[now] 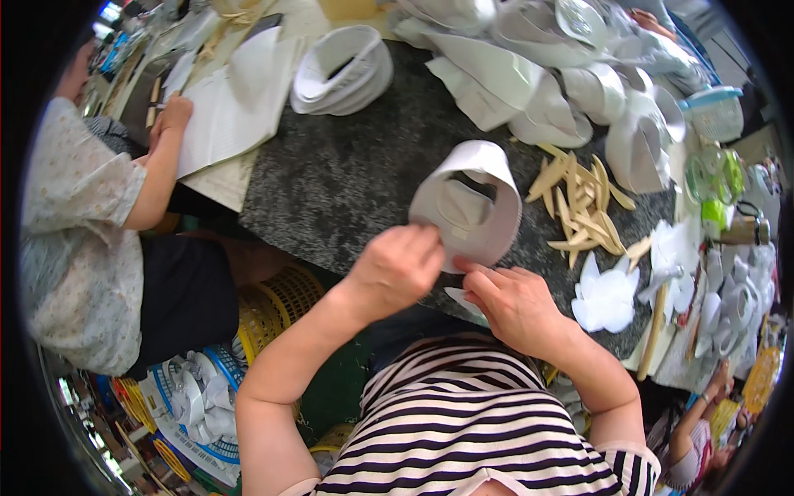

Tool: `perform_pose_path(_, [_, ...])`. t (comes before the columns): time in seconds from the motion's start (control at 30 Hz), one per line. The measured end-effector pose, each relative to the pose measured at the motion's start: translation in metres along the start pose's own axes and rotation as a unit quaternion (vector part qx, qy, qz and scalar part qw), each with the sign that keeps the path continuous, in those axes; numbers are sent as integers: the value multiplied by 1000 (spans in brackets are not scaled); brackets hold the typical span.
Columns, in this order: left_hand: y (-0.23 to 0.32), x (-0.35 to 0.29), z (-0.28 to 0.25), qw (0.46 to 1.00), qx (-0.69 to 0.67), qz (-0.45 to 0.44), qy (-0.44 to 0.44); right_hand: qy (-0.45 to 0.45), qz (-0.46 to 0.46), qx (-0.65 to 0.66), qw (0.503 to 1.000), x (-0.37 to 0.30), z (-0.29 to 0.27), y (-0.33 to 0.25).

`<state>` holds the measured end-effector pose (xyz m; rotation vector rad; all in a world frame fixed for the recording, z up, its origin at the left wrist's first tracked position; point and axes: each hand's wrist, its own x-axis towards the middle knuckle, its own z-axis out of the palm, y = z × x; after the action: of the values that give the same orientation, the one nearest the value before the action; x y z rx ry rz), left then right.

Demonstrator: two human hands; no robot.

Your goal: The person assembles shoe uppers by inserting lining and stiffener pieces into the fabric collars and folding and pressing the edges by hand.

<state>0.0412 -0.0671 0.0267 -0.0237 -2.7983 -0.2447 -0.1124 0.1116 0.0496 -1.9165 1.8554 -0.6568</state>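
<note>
A white piece that looks like a shoe upper [506, 194], curved into an open loop, stands at the near edge of the dark speckled table. My left hand [401, 269] pinches its lower left rim, fingertips closed. At its bottom edge, the thumb and fingers of my right hand [513, 302] are closed on the rim. A small pointed white piece [465, 301] pokes out beneath my right hand; whether the fingers touch it is hidden. To the right lie a heap of curved beige strips [583, 207] and a pile of thin white cut pieces [605, 293].
A stack of white uppers [343, 74] stands at the far left, more uppers [488, 78] at the back. A hammer [653, 331] and a green-topped jar [715, 175] are at the right. A co-worker's hand [172, 114] rests by white sheets; yellow baskets [277, 306] stand below.
</note>
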Motion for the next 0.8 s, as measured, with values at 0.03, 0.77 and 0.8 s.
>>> perform_pose_path(0.03, [2,-1,5,999,37,28,0,-11,13,1,1000,-1,1,0])
perform_pose_path(0.77, [-5,-11,-19,802,-476,-338,125,-7,34,108,993,-17,-4,6])
perform_pose_path(0.8, [5,-23,-32,746,-542,-364,133,5,26,143,989,-20,-8,6])
